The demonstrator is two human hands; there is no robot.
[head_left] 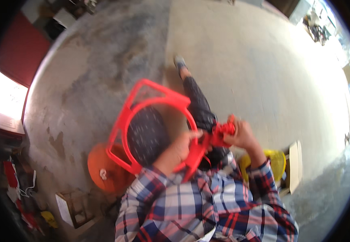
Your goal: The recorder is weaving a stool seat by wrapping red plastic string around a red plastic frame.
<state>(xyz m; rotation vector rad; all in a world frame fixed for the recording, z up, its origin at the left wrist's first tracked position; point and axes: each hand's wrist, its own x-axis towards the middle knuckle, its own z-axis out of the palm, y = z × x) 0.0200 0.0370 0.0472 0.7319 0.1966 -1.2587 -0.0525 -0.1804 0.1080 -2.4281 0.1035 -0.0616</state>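
Note:
A bright red plastic frame (120, 127) with a large round opening rests slanted over my lap. My left hand (180, 148) is closed around the ring's right side, with the forearm crossing the opening. Close to it, my right hand (243, 135) is closed on a small, knobbly red plastic piece (222, 132). That piece sits against or very near the frame's right end; blur hides whether the two are joined. My legs in dark patterned trousers (197, 99) show below and through the ring.
An orange round object (102, 171) stands by my left leg. On my right are a yellow container or bag (275, 164) and an open cardboard box (295, 167). A small wooden frame (78, 211) lies at the lower left. Concrete floor (239, 52) stretches ahead.

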